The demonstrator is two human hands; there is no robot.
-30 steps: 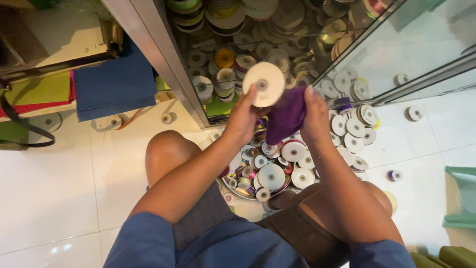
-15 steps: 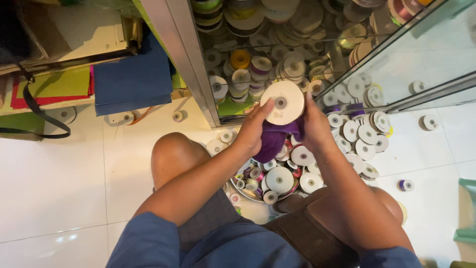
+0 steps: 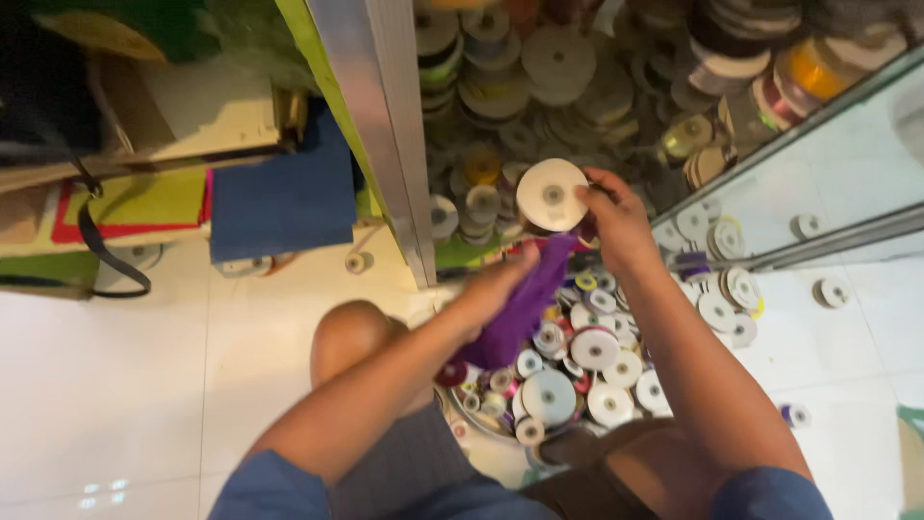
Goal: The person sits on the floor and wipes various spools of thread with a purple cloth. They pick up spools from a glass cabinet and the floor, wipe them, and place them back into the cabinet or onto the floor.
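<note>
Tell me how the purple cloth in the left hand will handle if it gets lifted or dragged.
The purple cloth hangs in soft folds from the left hand, so it is probably floppy and light. It drapes just above the pile of spools, so dragging it could catch or nudge them. The round white spool in the right hand looks rigid by contrast.

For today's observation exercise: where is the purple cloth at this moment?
In the head view, centre frame, the purple cloth hangs from the left hand, just below the white spool, above the spool pile.
</note>
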